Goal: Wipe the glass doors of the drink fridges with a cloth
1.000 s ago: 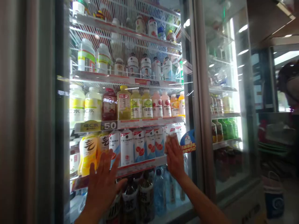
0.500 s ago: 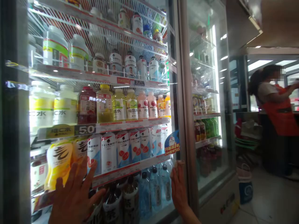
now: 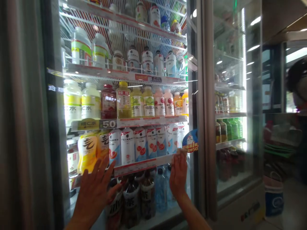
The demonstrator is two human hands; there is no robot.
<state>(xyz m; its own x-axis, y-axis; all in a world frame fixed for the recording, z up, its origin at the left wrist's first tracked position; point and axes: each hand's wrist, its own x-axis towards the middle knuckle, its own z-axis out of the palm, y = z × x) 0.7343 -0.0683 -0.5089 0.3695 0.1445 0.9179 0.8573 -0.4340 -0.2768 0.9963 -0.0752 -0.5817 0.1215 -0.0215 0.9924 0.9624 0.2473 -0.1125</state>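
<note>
My left hand (image 3: 96,187) lies with spread fingers against the glass door (image 3: 168,204) of a lit drinks fridge, in front of a yellow bottle (image 3: 87,155) and dark tea bottles (image 3: 131,199). It holds nothing. My right hand (image 3: 178,175) is by the door's right side, its fingers pressed together. A small pale thing shows at its fingertips; I cannot make out what it is. Just above and right of that hand is a blue round sticker (image 3: 191,140). White cartons (image 3: 127,145) stand on the shelf behind the glass.
Several shelves of bottles (image 3: 148,102) fill the fridge. A metal door frame (image 3: 208,111) separates it from a second glass-doored fridge (image 3: 231,159) on the right. A blue and white bag (image 3: 273,199) stands on the floor. Part of a person (image 3: 298,83) shows at the right edge.
The view has turned left, so the fridge sits further right and the person is mostly cut off. My right hand has moved up and left across the glass. My left hand stays spread.
</note>
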